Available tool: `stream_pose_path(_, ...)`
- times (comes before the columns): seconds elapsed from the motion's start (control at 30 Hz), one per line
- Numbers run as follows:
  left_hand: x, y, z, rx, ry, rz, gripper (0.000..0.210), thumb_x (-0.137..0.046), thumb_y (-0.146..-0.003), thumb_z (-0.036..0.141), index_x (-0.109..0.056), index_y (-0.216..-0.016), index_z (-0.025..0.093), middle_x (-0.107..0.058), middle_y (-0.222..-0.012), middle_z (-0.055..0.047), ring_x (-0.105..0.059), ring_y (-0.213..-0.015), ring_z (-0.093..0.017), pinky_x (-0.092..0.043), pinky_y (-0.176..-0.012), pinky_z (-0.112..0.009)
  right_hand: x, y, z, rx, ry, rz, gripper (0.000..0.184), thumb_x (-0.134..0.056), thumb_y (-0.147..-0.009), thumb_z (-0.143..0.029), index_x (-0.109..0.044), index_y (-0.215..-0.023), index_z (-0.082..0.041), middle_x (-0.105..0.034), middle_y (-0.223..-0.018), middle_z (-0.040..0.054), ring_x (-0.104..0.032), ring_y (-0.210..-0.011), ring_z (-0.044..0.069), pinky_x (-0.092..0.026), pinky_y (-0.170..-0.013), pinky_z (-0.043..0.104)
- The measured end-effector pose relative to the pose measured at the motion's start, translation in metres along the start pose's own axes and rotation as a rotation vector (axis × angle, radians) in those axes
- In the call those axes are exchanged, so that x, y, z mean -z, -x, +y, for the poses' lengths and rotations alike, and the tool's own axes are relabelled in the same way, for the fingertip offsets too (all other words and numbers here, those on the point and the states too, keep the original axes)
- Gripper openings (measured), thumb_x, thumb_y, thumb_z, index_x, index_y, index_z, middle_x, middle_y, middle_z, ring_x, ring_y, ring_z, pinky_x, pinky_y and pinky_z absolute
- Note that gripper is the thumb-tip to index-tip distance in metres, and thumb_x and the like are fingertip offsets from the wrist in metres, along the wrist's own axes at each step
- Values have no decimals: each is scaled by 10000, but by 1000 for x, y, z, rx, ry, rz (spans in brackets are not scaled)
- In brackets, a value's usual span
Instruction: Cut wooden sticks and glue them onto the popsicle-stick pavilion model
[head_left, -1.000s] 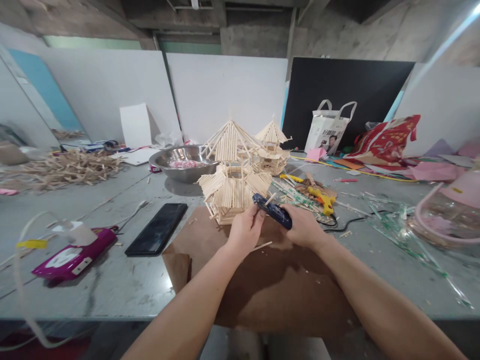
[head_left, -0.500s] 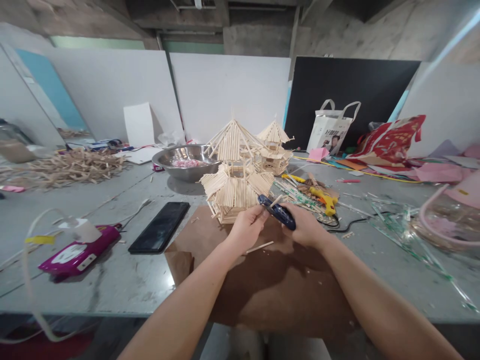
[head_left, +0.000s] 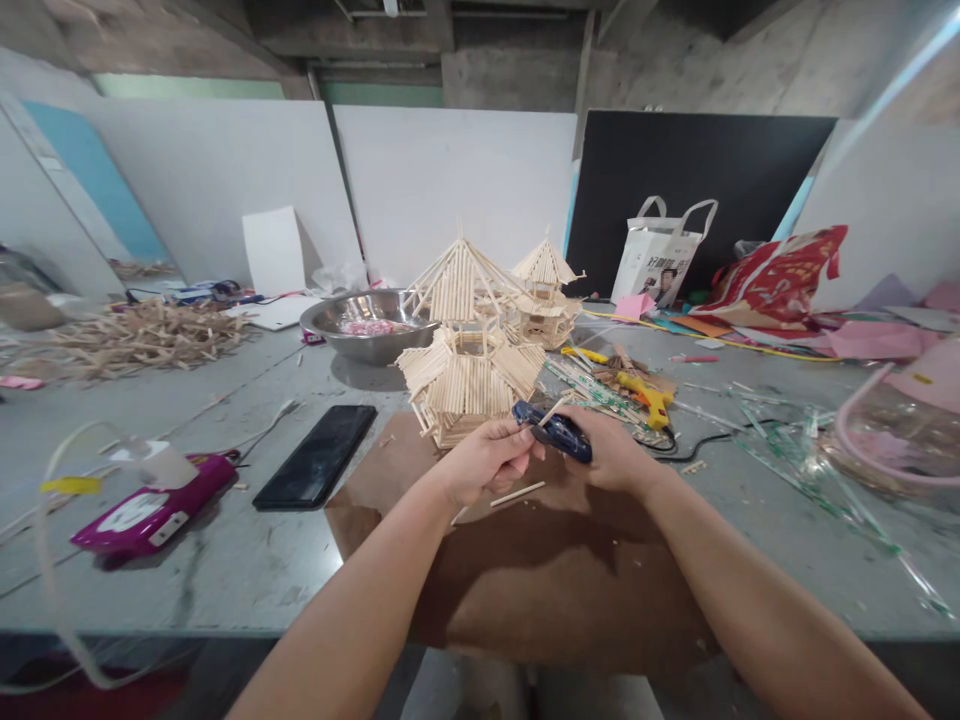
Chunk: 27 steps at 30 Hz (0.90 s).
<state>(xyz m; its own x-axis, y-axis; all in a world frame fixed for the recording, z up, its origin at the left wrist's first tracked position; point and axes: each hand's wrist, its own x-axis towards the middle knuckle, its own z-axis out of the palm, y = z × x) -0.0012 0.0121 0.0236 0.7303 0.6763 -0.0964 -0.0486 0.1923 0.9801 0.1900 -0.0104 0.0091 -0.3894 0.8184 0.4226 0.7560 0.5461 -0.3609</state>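
My left hand (head_left: 491, 460) is closed in a pinch on a thin wooden stick (head_left: 553, 410), part of which stands out beyond the tool beside it. Wrapped round dark blue pliers (head_left: 553, 430), my right hand (head_left: 611, 445) keeps their head against the left fingertips, with the stick crossing at the jaws. Just behind both hands stands a wooden-stick pavilion model (head_left: 471, 375) with a pointed upper roof. A loose cut stick (head_left: 517, 494) lies below the hands on a brown board (head_left: 555, 590).
A second stick pavilion (head_left: 546, 290) and a metal bowl (head_left: 360, 325) stand behind. Left are a black phone (head_left: 315, 457), a purple power strip (head_left: 154, 505) and a stick pile (head_left: 150, 335). Right lie a yellow glue gun (head_left: 649, 398) and clear glue sticks (head_left: 825, 470).
My left hand has turned and shifted slightly down and left, and its fingers are more curled. The pliers remain near the same spot in my right hand. The view has shifted slightly.
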Motion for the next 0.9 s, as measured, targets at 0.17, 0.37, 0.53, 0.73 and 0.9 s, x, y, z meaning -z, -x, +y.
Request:
stream_pose_path(0.17,4,2,2,46,47,-89,257,-531,-696,387,-501,-692,131,-331,-366,91,-147,-271,-2,-89,-297,-150,0,0,-1,5,19,-13,457,-520,-592,-177,-441,-1043,-188,-568,-992,78,-541,-865,206,-400,-737,314)
stream_pose_path(0.37,5,2,3,52,55,-111,264,-537,-690,398,-496,-698,137,-329,-364,93,-147,-267,-4,-98,-292,-148,1,1,-4,-5,35,-4,430,-524,-598,-188,-453,-1023,-189,-591,-946,65,-558,-826,199,-404,-704,296)
stream_pose_path(0.53,3,1,3,-22,-6,-24,302,-511,-695,440,-489,-698,139,-303,-365,94,-131,-289,-7,-90,-312,-154,1,0,-7,-64,88,8,377,-516,-603,-188,-475,-978,-186,-609,-886,52,-571,-772,194,-403,-665,281)
stream_pose_path(0.73,-6,-10,-7,-341,-417,302,325,-426,-740,451,-494,-674,140,-325,-407,74,-251,-357,-36,-191,-368,-171,0,-2,-5,-144,208,13,305,-504,-633,-220,-497,-936,-187,-620,-828,59,-575,-724,204,-391,-629,284)
stream_pose_path(0.9,-9,-11,-12,-467,-689,509,318,-376,-782,402,-495,-631,149,-363,-471,46,-335,-464,-69,-251,-446,-189,-5,-3,-4,-175,232,-3,317,-514,-628,-215,-491,-944,-193,-615,-838,58,-571,-744,211,-388,-641,292)
